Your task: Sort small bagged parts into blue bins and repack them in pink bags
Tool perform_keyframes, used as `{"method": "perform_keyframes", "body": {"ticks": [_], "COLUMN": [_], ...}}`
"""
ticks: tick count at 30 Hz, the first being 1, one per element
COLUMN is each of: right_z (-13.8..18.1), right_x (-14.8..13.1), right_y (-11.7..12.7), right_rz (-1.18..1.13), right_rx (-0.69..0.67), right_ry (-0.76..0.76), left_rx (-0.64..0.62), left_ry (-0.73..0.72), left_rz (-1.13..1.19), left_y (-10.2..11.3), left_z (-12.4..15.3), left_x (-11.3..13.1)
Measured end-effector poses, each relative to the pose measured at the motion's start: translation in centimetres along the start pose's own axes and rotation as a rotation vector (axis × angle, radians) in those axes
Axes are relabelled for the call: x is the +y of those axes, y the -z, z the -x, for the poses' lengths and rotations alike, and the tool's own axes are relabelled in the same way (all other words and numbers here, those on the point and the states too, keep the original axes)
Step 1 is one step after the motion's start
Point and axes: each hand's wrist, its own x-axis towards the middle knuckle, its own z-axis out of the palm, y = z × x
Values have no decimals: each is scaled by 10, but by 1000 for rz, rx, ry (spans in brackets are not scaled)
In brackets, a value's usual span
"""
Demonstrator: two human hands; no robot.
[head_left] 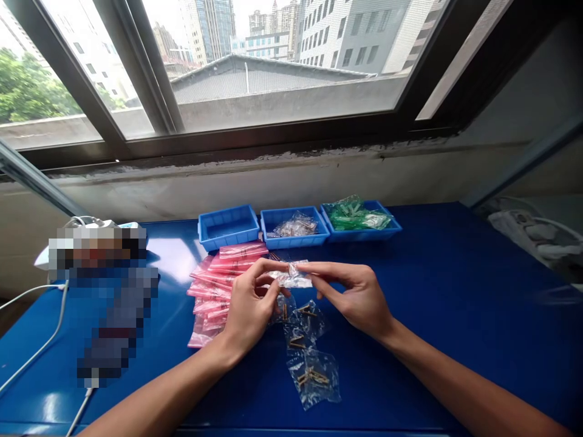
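Clear packets [314,377] of brass-coloured pins lie nearest me; beyond them, my left hand [252,303] and right hand [362,297] pinch a small clear bag [294,277].

Both hands grasp it from opposite sides above the blue counter [455,285]. Pink bags [212,288] spread beside my left hand. Farther off stand 3 blue trays [230,238], the middle one holding clear bags [297,226].

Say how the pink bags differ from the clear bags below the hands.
Colour: the pink bags are tinted; the clear bags are colourless.
Contents: the clear bags hold small brass-coloured pieces; the pink bags show none.
Layout: the pink bags overlap in a pile; the clear bags spread in a loose trail.
Both lie on the blue table.
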Motion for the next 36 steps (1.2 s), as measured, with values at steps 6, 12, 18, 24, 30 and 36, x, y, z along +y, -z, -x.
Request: {"method": "perform_keyframes", "body": {"ticks": [6,12,18,24,30,36], "right_z": [-1,-7,-20,-16,-18,-17], "right_x": [-3,6,20,17,10,6], "right_y": [3,2,-1,8,30,32], "right_rz": [29,-209,-498,-14,373,465], "right_rx": [-95,-187,32,-202,-538,-727], "right_ry": [23,-229,-377,-219,-4,-59], "left_rx": [-9,-12,-1,-12,-33,-57], "left_ry": [11,65,57,46,35,28], "left_rz": [-27,-15,82,108,102,44], "left_y": [0,0,-1,0,1,0], "left_z": [2,2,-2,-1,0,0], "left_x": [0,-1,-3,-4,-4,-4]}}
